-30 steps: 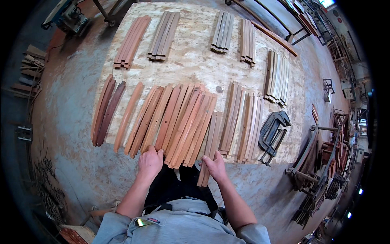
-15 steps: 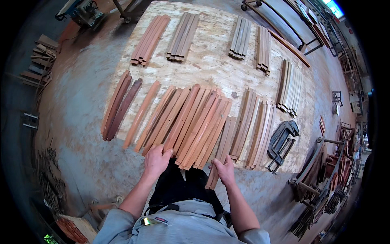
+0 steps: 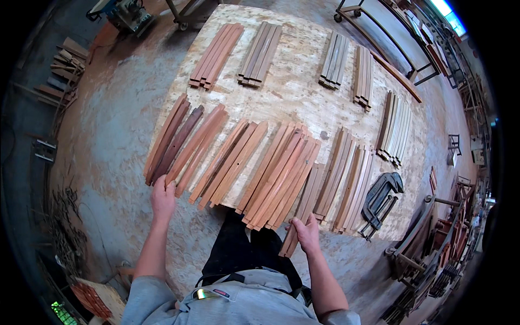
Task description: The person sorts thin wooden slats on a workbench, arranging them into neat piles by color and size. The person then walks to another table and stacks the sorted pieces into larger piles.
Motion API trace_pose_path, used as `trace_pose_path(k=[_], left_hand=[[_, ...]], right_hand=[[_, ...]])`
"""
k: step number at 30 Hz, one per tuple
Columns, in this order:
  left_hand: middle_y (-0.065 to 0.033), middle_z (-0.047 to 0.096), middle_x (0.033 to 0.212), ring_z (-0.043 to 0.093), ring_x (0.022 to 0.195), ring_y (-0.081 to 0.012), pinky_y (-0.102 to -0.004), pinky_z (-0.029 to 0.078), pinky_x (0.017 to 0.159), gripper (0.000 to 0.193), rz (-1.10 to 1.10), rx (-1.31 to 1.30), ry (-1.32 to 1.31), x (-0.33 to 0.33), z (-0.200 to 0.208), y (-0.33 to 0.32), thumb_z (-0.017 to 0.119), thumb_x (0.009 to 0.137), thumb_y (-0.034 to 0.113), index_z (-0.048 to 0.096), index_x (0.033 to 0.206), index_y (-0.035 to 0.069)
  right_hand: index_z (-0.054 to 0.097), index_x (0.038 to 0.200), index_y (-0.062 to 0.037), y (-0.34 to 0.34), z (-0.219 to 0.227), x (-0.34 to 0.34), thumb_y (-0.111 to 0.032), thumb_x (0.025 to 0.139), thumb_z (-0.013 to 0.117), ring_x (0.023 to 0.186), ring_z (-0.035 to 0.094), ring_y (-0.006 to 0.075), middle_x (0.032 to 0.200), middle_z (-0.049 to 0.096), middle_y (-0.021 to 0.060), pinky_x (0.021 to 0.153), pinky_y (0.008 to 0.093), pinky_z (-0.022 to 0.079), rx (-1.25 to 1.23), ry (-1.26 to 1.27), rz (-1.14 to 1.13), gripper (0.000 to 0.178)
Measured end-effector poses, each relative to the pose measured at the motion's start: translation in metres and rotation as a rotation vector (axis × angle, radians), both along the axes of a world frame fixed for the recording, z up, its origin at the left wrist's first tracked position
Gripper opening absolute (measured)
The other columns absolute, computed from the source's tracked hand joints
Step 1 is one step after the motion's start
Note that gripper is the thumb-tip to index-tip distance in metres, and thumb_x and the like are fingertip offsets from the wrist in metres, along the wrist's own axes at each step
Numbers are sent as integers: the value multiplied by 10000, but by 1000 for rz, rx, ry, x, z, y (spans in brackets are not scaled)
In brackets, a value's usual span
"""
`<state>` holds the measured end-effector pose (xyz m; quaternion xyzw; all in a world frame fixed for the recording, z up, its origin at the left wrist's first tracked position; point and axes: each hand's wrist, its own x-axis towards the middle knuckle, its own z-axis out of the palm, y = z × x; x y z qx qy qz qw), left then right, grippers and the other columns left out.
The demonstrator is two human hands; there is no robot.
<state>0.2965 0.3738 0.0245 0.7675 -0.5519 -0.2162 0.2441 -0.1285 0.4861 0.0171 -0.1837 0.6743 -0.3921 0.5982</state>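
My left hand (image 3: 163,199) is closed on the near end of a reddish wooden strip (image 3: 194,144), at the left of the near row. Dark red-brown strips (image 3: 177,142) lie just left of it, and a lighter strip (image 3: 201,157) is on its right. My right hand (image 3: 306,234) grips the near end of a brown wooden strip (image 3: 306,197), which juts past the board's near edge. Between my hands lies a thick fanned heap of orange-brown strips (image 3: 281,176), with a looser group (image 3: 230,162) to its left.
The strips lie on a large pale plywood board (image 3: 303,103). Sorted bundles stand along its far side, including a reddish one (image 3: 216,56) and a grey-brown one (image 3: 260,54). Dark C-clamps (image 3: 379,203) lie at the near right corner. A wheeled metal cart (image 3: 374,32) stands beyond.
My left hand has moved left, carrying a reddish strip from the middle heap to the left group. My right hand stays on the brown strip. The view has shifted slightly.
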Motion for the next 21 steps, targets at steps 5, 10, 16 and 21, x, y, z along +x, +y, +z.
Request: trace_pose_path(k=[5, 10, 16, 21], left_hand=[[-183, 642, 1111, 634, 1035, -355, -424, 497, 891, 377, -85, -67, -58, 13, -23, 4, 633, 927, 207, 621, 1240, -2], [-179, 617, 1090, 615, 1044, -372, -435, 491, 898, 369, -67, 26, -70, 1, -16, 3, 635, 921, 220, 630, 1212, -7], [-163, 613, 1093, 605, 1008, -364, -453, 487, 879, 338, -198, -41, -256, 13, -12, -6, 619, 921, 212, 645, 1188, 6], [-205, 613, 1126, 569, 1080, -391, -472, 455, 940, 382, -69, -212, -404, 31, 1, -70, 590, 949, 245, 646, 1227, -11]], right_hand=[[487, 1173, 12, 0, -3, 1, -63, 894, 667, 739, 707, 224, 940, 665, 128, 645, 341, 587, 34, 13, -13, 340], [489, 1164, 8, 0, -4, 4, -61, 903, 653, 698, 686, 220, 918, 660, 125, 636, 344, 581, -2, -8, -25, 316], [487, 1171, 1, 3, -7, 3, -62, 932, 629, 709, 685, 217, 907, 657, 122, 647, 343, 582, -8, -18, -20, 285], [493, 1171, -2, 2, -4, 2, -57, 927, 626, 719, 686, 214, 906, 661, 115, 665, 343, 581, -24, -20, -14, 283]])
